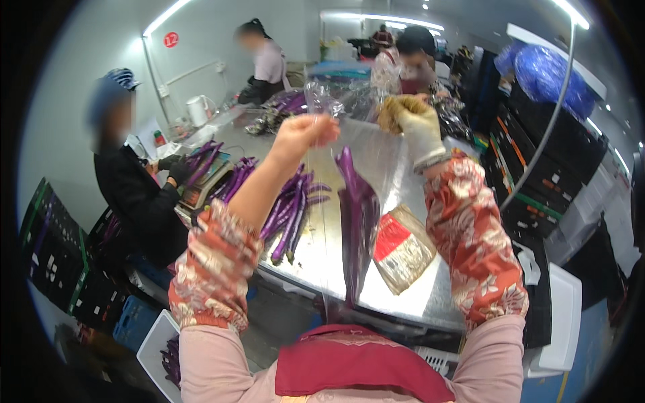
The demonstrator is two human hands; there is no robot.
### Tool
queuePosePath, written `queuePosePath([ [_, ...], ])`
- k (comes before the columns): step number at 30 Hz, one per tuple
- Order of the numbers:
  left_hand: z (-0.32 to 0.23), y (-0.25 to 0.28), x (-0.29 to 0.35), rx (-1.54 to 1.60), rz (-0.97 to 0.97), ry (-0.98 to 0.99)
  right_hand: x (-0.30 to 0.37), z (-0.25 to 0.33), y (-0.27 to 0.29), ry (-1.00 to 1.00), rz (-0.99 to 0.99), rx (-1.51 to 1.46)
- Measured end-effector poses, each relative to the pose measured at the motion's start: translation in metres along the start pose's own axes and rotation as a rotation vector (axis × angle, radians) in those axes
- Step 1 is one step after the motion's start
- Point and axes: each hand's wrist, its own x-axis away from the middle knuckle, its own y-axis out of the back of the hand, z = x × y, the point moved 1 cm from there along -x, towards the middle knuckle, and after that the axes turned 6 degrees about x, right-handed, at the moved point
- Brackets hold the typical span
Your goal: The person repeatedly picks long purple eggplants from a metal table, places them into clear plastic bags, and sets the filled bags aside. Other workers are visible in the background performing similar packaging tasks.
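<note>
Between my raised hands hangs a clear plastic bag (396,171) with long purple eggplants (359,221) standing upright in it. My bare left hand (309,131) is closed on the bag's top edge at the left. On the right, my right hand (413,126), in a whitish glove with brownish fingertips, pinches the other side of the bag's mouth. Below the right hand, a flat packet (403,248) with a red and white panel lies on the metal table (322,265). Loose eggplants (289,215) are piled left of the bag.
A co-worker in dark clothes (138,174) handles eggplants beside a scale (205,181) at the left. Other people stand across the table. Black crates (537,161) are stacked at the right, with a blue plastic bundle (554,77) on top. A white bin (158,356) with eggplants stands lower left.
</note>
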Motion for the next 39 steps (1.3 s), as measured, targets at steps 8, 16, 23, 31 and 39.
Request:
queuePosePath([
  [8, 0.007, -0.019, 0.016, -0.193, 0.183, -0.201, 0.075, 0.018, 0.021, 0.069, -0.008, 0.080],
  [16, 0.189, 0.011, 0.202, -0.532, 0.539, 0.046, 0.328, -0.123, 0.035, -0.206, 0.196, 0.590],
  [23, 0.199, 0.011, 0.293, -0.678, 0.721, -0.056, 0.383, -0.124, 0.004, -0.277, 0.453, 0.916],
  [31, 0.198, 0.028, 0.334, -0.553, 0.527, 0.023, 0.459, -0.130, 0.015, -1.070, -0.056, 0.354],
  [39, 0.220, 0.013, 0.379, 0.426, 0.095, 1.332, 0.461, -0.147, -0.018, -1.533, -0.124, -0.182],
])
